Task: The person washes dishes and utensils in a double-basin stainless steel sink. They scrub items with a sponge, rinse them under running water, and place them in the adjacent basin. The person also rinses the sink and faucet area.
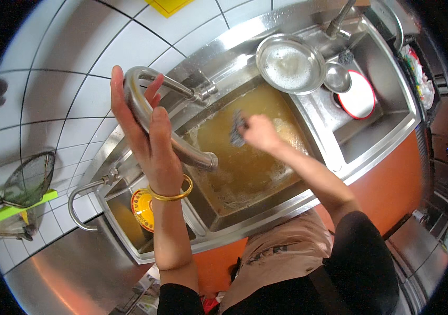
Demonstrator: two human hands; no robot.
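My left hand (145, 138), a gold-coloured bangle (171, 197) on its wrist, is raised against the curved metal faucet spout (141, 108). Its fingers are apart, with the spout between thumb and fingers. The spout's end points down over the middle basin of a stainless steel sink (243, 220), which holds murky brown water (243, 173). Over that water my right hand (259, 132) grips a grey metal scouring pad (237, 132). A metal bowl (290, 65) of foamy water rests at the basin's upper right corner.
In the right basin are a small metal bowl (337, 77), a white red-rimmed dish (357, 96) and another scouring pad (345, 57). A yellow patterned plate (142, 208) lies in the left basin. A mesh strainer (31, 181) hangs by the tiled wall; more faucets stand at both sides.
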